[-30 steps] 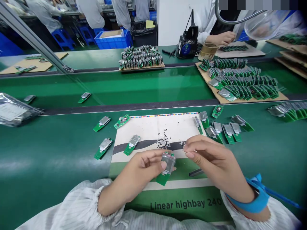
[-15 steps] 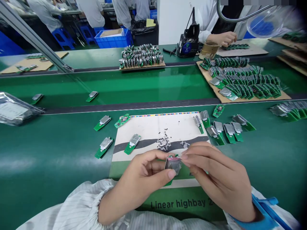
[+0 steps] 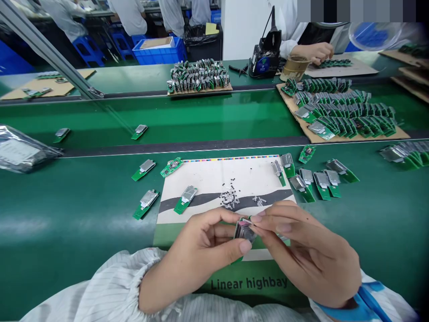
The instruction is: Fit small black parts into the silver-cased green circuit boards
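Note:
My left hand (image 3: 201, 255) is closed around a green circuit board with a silver metal-cased part (image 3: 244, 232), held upright between thumb and fingers above the printed sheet. A pinkish strip shows along the top edge of that part. Thumb and fingers of my right hand (image 3: 308, 250) are pinched together at the board's upper right edge. Whatever lies between those fingertips is too small to make out. Just beyond my hands, a pile of tiny dark pieces (image 3: 229, 197) and a smaller heap of thin light pieces (image 3: 258, 201) lie on the sheet (image 3: 201, 174).
Loose circuit boards lie left (image 3: 146, 204) and right (image 3: 322, 184) of the sheet. Beyond is a green belt (image 3: 208, 116) carrying two boards. Boards in rows fill a cardboard sheet (image 3: 303, 129). A silver bag (image 3: 23, 152) lies left. Across the belt, a co-worker's hand (image 3: 318, 52) handles boards.
The two loose boards on the belt have shifted right. My right hand has turned slightly, its fingers closer over the held board's top edge. My left hand keeps its hold.

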`<state>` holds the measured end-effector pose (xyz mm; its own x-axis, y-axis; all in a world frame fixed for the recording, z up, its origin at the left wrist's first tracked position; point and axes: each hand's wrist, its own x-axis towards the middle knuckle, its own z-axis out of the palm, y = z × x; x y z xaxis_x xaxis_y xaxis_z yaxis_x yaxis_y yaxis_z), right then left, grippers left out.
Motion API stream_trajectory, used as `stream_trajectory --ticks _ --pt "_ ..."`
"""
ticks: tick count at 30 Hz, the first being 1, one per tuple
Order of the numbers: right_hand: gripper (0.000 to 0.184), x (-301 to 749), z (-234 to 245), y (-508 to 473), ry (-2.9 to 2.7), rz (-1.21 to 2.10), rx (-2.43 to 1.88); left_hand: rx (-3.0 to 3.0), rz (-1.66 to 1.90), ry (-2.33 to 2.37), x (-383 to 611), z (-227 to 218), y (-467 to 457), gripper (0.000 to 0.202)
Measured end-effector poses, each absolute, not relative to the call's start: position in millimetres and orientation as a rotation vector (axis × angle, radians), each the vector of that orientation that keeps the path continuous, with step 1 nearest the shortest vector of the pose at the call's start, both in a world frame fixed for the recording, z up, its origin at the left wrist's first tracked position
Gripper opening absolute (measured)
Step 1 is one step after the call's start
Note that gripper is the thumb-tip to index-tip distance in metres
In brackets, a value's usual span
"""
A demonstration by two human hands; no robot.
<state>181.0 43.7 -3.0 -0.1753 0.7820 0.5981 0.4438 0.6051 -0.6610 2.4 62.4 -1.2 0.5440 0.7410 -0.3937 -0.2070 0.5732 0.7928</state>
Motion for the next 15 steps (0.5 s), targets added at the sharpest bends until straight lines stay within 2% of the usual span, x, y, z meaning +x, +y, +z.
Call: stream_trajectory --ticks 5,15 --pt "0.024 183.5 -4.1 42.8 -1.888 0.364 -1.006 0.770 0.638 0.791 1.3 -0.6 61.2 0.019" --pt "0.022 184.1 -2.3 44.9 -1.971 0.255 -0.960 0.809 0.653 0.771 1.1 -3.7 61.3 0.018"
